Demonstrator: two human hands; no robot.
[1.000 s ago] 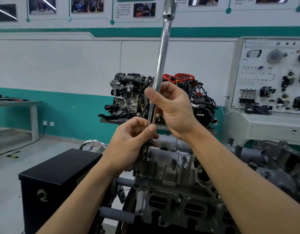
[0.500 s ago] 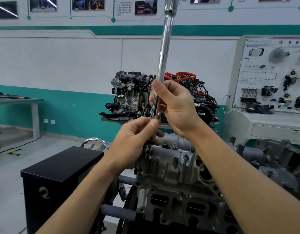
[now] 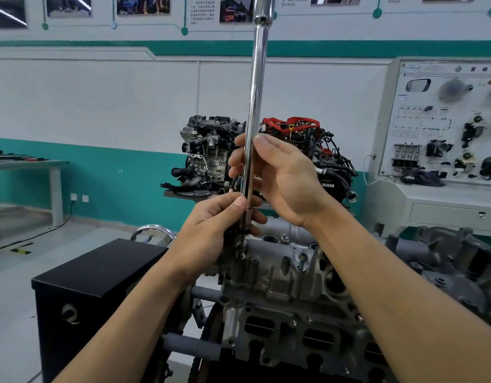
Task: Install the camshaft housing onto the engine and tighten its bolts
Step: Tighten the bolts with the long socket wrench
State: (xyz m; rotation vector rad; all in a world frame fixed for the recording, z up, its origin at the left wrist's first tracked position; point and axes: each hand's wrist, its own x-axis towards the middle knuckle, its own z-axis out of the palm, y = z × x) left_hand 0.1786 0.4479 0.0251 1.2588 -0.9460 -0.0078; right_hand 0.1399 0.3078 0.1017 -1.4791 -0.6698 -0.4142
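Upright bar (image 3: 255, 106) over the camshaft housing (image 3: 280, 272), grasped by left hand (image 3: 211, 230) and right hand (image 3: 283, 175);
black cabinet (image 3: 100, 272) at left; grips unchanged.

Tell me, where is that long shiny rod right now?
The rod stands nearly upright at the head view's centre: the left hand pinches its lower end just above the camshaft housing, the right hand holds it higher up.

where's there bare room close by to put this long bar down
Bare: the black cabinet top, left of the engine, and the grey console ledge at far right. Crowded: the camshaft housing, all bosses and a standing bolt, where the left hand and right hand grip the extension bar.
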